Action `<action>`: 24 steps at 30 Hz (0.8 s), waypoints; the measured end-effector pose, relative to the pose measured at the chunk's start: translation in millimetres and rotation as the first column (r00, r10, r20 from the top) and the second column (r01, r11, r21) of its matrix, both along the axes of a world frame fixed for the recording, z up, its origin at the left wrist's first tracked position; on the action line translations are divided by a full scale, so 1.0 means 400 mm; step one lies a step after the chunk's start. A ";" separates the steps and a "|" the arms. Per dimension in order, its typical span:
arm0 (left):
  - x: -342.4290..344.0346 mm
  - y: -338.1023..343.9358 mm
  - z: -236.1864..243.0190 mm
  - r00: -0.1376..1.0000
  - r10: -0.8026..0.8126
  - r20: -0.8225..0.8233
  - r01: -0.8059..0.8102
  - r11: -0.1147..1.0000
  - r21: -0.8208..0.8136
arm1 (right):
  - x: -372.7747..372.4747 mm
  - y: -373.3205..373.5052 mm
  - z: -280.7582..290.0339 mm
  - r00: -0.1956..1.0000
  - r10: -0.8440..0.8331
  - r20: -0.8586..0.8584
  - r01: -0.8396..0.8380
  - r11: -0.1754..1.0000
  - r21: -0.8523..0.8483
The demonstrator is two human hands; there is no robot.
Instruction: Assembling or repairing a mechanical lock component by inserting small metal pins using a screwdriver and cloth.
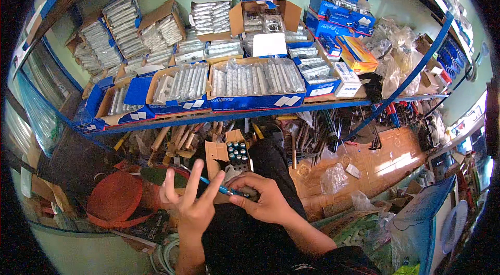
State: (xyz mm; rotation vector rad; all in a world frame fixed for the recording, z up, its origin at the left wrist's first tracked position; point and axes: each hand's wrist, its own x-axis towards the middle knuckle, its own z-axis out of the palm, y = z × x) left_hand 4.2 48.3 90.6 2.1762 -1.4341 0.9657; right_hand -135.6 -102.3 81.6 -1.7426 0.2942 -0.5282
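Observation:
My right hand (263, 199) is closed, with thumb and fingers around the near end of a slim blue rod-shaped tool (224, 190). Its kind is unclear, and a small greyish part shows inside the grip. Beside it, my left hand (195, 202) is raised with fingers spread; the tool's far end runs behind those fingers. Just beyond both hands, an opened cardboard box (216, 156) holds several dark green-capped cylinders (237, 151). A crumpled piece of clear plastic (233, 172) lies between that box and my right hand.
A blue-edged shelf (224, 116) crosses ahead, loaded with boxes of plastic-wrapped metal parts (255, 80). Wooden-handled tools (179, 139) crowd beneath it. A red round tub (114, 199) stands at left. Plastic bags (333, 178) lie on the tiled floor (385, 155) at right.

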 end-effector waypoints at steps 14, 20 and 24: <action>0.001 -0.041 -0.052 0.568 -0.255 -0.783 -0.052 0.938 -0.343 | 0.020 0.000 -0.013 0.932 -0.184 0.312 0.003 0.865 0.501; -0.015 -0.039 -0.089 0.407 -0.270 -0.872 0.020 0.958 -0.287 | 0.058 0.067 -0.052 0.963 -0.112 0.246 -0.004 0.904 0.427; -0.027 -0.052 -0.115 0.469 -0.340 -0.816 -0.015 0.920 -0.392 | 0.061 0.070 -0.059 0.972 -0.182 0.148 0.125 0.936 0.328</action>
